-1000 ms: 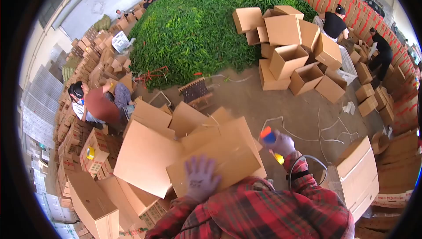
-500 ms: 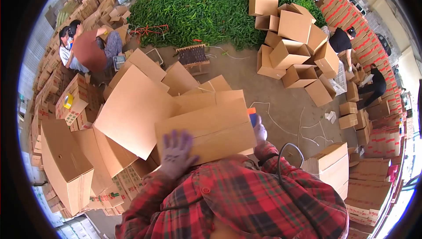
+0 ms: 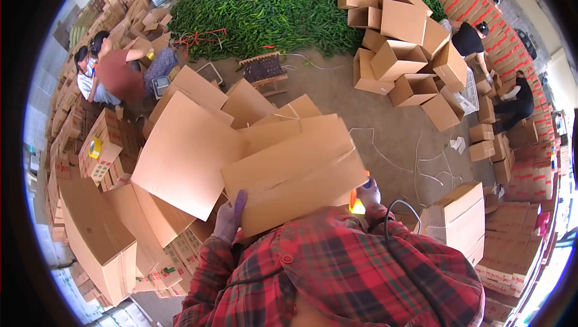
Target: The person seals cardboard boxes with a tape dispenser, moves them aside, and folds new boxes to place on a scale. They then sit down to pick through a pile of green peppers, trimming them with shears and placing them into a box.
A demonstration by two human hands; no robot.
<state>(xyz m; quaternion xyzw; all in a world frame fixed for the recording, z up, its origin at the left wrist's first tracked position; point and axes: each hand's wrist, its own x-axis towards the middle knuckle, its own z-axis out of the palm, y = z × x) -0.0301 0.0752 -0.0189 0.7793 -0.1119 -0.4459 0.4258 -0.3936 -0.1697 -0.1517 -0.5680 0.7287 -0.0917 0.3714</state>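
A closed cardboard box lies tilted in front of my chest, a seam running along its upper face. My left hand, in a light glove, grips the box's near left corner, thumb on top and fingers down the side. On the right, my gloved right hand is closed around a tape dispenser with orange parts and a yellow patch, close against the box's right end. My hand and sleeve hide part of the dispenser. A large open cardboard flap rises just left of the box.
Open cartons are heaped ahead right, before a big pile of green peppers. A small stool and white straps are on the floor. People sit at left; others work at right beside stacked boxes.
My left hand has gone from lying spread on the box top to gripping its left corner. The box has turned slightly and shifted right. My right hand and the dispenser have moved lower, nearer me.
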